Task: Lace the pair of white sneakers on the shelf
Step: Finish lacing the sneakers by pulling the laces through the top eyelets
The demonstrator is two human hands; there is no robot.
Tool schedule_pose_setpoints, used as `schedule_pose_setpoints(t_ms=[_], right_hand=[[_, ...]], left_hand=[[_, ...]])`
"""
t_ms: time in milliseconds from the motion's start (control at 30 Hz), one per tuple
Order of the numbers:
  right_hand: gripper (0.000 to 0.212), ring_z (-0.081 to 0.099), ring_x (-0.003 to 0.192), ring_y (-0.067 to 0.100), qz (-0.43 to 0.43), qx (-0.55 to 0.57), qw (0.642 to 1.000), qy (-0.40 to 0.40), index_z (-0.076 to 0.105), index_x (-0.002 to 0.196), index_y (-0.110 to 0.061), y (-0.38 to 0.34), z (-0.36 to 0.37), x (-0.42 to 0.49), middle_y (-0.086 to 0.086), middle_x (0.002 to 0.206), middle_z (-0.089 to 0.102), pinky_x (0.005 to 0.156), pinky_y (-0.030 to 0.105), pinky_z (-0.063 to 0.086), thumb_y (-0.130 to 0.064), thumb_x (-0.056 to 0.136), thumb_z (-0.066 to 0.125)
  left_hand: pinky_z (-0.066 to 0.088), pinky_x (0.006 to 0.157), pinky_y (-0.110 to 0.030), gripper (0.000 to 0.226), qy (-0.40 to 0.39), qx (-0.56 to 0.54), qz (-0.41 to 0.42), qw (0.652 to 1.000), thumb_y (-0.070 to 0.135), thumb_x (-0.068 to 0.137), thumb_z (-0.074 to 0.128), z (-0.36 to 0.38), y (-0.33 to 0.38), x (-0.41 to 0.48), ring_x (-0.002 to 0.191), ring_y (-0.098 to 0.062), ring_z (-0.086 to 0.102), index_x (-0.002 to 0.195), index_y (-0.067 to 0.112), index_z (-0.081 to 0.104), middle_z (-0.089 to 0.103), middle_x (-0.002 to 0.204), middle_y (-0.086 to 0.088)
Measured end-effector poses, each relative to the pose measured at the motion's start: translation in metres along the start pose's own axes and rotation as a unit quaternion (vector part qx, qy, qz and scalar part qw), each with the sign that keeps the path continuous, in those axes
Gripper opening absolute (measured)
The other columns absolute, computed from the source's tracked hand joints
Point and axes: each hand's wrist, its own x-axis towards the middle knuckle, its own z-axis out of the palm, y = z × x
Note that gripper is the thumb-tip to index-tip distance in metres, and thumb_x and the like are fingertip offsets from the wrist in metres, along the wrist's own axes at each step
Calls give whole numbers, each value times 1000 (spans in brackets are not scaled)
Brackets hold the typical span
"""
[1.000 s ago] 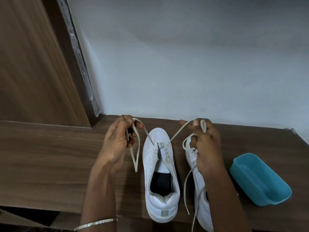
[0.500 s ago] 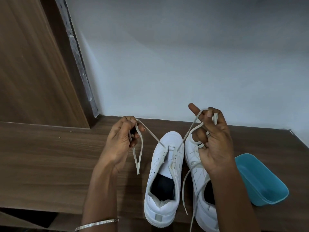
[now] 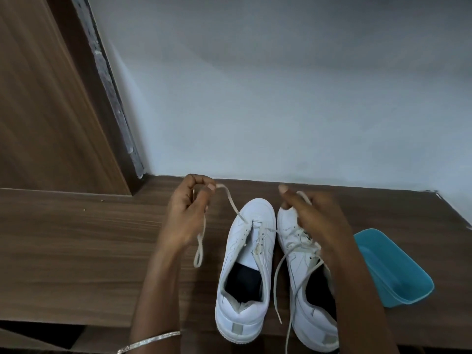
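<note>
In the head view, the left hand (image 3: pixel 187 213) is pinching one end of the shoelace (image 3: pixel 231 201) with curled fingers, its slack dangling. The right hand (image 3: pixel 316 226) is gripping the other end (its run to the eyelet is mostly hidden). The right hand has dropped from well above to just over the toes. The left sneaker (image 3: pixel 245 264), standing beside the right sneaker (image 3: pixel 304 254) on the wooden shelf (image 3: pixel 76 251), is carrying only its front row, so crossing upward is likely next.

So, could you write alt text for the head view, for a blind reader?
The left hand and right hand each hold part of the lace of one white sneaker; the second sneaker and a blue tub sit on a wooden shelf.
</note>
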Motion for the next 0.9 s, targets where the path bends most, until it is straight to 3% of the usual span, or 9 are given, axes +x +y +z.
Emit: schedule_pose_setpoints(t_ms=[100, 167, 233, 333, 400, 533, 800, 900], right_hand=[[42, 68, 66, 21, -13, -216, 976, -35, 64, 71, -15, 17, 16, 3, -3, 64, 66, 64, 31, 53, -52, 89, 66], [25, 68, 85, 22, -30, -339, 940, -17, 64, 87, -20, 23, 31, 4, -3, 84, 67, 67, 29, 47, -44, 92, 64], [14, 62, 83, 22, -55, -405, 913, 11, 62, 93, -20, 27, 44, 4, -4, 84, 58, 62, 26, 38, -34, 94, 61], [16, 50, 71, 18, -61, -409, 909, 43, 53, 80, -19, 32, 53, 6, -5, 77, 51, 53, 25, 29, -24, 94, 59], [21, 48, 71, 18, -62, -401, 913, 50, 50, 77, -19, 34, 53, 7, -5, 77, 49, 57, 26, 30, -25, 95, 61], [24, 52, 71, 20, -84, -383, 920, 13, 47, 77, -18, 35, 51, 9, -2, 78, 54, 51, 26, 26, -31, 93, 60], [13, 60, 79, 20, -98, -298, 950, -4, 60, 89, -17, 36, 51, 8, -2, 85, 64, 63, 31, 41, -27, 97, 57], [5, 61, 86, 23, -105, -300, 948, 0, 61, 95, -16, 34, 56, 6, -1, 90, 67, 68, 35, 47, -16, 94, 56]], left_hand=[[35, 50, -24, 10, -4, 197, 45, 979, 27, 96, 63, 12, -21, 1, 50, -11, 43, 99, 30, 73, 55, 56, 7], [36, 52, -23, 15, -38, 295, 41, 954, 33, 94, 64, 25, -31, -3, 55, -9, 48, 106, 35, 74, 63, 65, 6], [41, 61, -25, 21, -61, 362, 19, 930, 38, 94, 62, 36, -37, -7, 71, -5, 58, 112, 42, 71, 73, 86, 11], [51, 71, -31, 21, -60, 396, -4, 916, 40, 94, 62, 46, -43, -11, 93, -15, 66, 113, 47, 70, 72, 99, 12], [52, 72, -32, 18, -46, 407, 1, 912, 40, 93, 63, 48, -44, -10, 94, -16, 67, 109, 45, 71, 72, 100, 13], [50, 68, -32, 11, -35, 434, 20, 900, 40, 92, 62, 48, -42, -9, 88, -17, 65, 99, 37, 69, 70, 90, 12], [37, 65, -32, 22, -24, 482, 30, 875, 42, 98, 46, 53, -47, -10, 91, -25, 62, 102, 24, 59, 66, 99, 5], [38, 65, -32, 23, -23, 486, 23, 873, 42, 99, 44, 50, -49, -10, 92, -23, 62, 104, 24, 58, 65, 102, 5]])
